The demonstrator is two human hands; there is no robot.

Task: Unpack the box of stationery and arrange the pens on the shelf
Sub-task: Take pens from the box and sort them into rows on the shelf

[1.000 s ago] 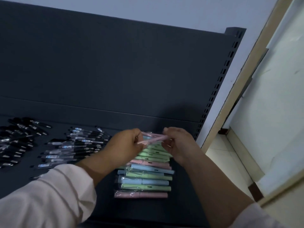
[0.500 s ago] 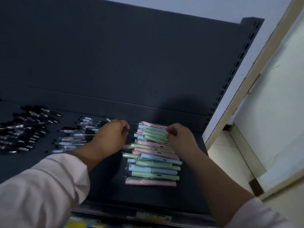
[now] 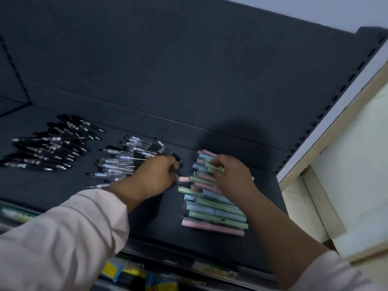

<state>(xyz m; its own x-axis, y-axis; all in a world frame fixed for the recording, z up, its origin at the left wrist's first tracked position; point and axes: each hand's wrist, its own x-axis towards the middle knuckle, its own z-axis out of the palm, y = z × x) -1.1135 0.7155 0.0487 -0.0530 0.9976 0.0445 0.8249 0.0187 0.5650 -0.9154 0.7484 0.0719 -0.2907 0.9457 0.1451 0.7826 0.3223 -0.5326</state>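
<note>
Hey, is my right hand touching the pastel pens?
Touching. The head view shows the right hand lying on the pastel pens, its fingers curled onto the upper ones.

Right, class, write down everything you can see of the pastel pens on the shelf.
The pastel pens are pink, green and blue, seemingly each in a clear wrapper. They lie flat, roughly parallel, in an overlapping row on the dark shelf. The right hand curls its fingers on those near the far end; the left hand sits beside a pink one's end.
</note>
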